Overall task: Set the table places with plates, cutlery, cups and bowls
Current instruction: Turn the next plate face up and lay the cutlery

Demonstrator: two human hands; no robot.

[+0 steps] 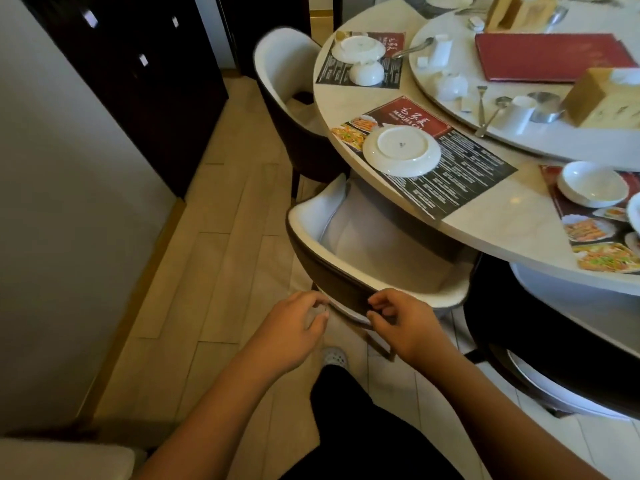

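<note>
The left hand [298,328] and the right hand [403,323] curl half-closed at the rim of the brown-backed, white-cushioned chair [374,251] (grip impossible to confirm), probably to move it and reach the upturned white plate [401,147].

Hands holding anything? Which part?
No tableware. The left hand and right hand sit curled at the lower back edge of the near chair; whether they actually grip it cannot be told.

Pale plank floor [225,237], dark cabinets [138,81]
</note>
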